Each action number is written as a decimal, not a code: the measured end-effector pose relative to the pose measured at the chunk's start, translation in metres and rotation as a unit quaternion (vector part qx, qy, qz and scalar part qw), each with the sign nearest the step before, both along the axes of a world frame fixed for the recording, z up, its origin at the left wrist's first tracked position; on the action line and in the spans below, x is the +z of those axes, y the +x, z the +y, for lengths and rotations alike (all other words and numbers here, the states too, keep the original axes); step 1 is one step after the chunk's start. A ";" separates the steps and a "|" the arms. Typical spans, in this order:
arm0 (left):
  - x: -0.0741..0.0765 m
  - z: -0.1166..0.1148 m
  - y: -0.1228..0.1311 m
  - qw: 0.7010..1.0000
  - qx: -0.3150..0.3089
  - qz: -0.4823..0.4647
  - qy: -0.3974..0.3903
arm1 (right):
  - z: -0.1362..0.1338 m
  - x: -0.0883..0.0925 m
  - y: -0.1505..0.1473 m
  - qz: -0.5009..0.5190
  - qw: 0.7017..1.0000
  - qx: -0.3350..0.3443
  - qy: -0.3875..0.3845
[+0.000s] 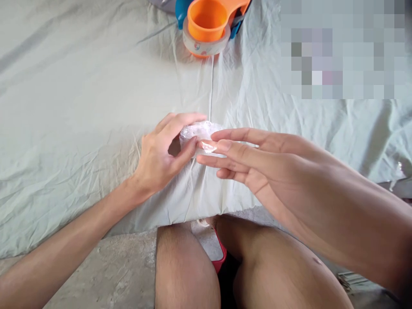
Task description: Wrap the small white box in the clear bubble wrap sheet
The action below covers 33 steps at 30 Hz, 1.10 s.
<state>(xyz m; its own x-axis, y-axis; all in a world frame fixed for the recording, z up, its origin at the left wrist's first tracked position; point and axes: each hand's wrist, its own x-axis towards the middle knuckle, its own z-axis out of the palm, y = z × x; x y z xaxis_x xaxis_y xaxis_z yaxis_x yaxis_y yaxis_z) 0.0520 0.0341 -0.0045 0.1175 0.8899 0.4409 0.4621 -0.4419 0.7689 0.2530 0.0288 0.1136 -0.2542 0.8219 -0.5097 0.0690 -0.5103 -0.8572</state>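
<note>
A small bundle in clear, crinkled plastic (201,128) lies between my hands, above the pale cloth. My left hand (165,148) curls round its left side, thumb below and fingers over the top, and grips it. My right hand (247,154) comes in from the right, thumb pressed near the index finger on a shiny bit of clear film (208,146) at the bundle's front. The other right fingers are stretched out. What is inside the plastic cannot be made out.
A pale, wrinkled cloth (80,94) covers the work surface. At the top stands an orange cup-shaped holder (207,19) with a roll of tape (206,46) around it and blue parts behind. My knees and a red-edged object (220,257) are below the cloth's edge.
</note>
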 end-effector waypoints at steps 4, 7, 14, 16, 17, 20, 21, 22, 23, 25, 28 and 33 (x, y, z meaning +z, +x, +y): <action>0.000 0.001 -0.002 1.000 -0.002 0.015 0.013 | -0.019 -0.003 -0.003 0.039 0.997 -0.054 -0.047; -0.001 0.001 -0.003 1.000 -0.002 0.015 0.016 | -0.037 -0.015 0.002 0.053 0.995 -0.066 -0.051; -0.002 0.002 -0.004 1.000 -0.008 0.019 0.022 | -0.027 -0.022 0.015 -0.133 0.973 -0.023 0.186; -0.003 0.002 -0.004 1.000 -0.009 0.009 0.021 | -0.010 -0.021 0.015 -0.218 0.916 0.014 0.337; -0.003 0.002 -0.004 1.000 -0.008 0.005 0.026 | -0.001 -0.023 0.015 -0.248 0.887 0.038 0.387; -0.003 0.002 -0.003 0.999 -0.004 0.004 0.037 | 0.018 -0.033 0.015 -0.271 0.862 0.110 0.415; -0.003 0.002 -0.003 0.999 -0.005 0.008 0.034 | 0.020 -0.038 0.015 -0.264 0.868 0.119 0.402; -0.002 0.002 -0.003 1.000 -0.007 0.012 0.027 | 0.021 -0.042 0.015 -0.255 0.877 0.123 0.388; -0.001 0.002 -0.003 1.000 -0.009 0.014 0.018 | 0.021 -0.046 0.015 -0.246 0.885 0.124 0.376; 0.000 0.001 -0.003 1.000 -0.015 0.013 0.008 | 0.017 -0.052 0.017 -0.235 0.889 0.126 0.372; 0.003 0.000 -0.003 1.000 -0.027 0.009 0.005 | 0.014 -0.063 0.022 -0.258 0.841 0.158 0.448; 0.008 -0.003 -0.003 0.999 -0.031 0.020 -0.009 | 0.017 -0.088 0.029 -0.301 0.648 0.188 0.674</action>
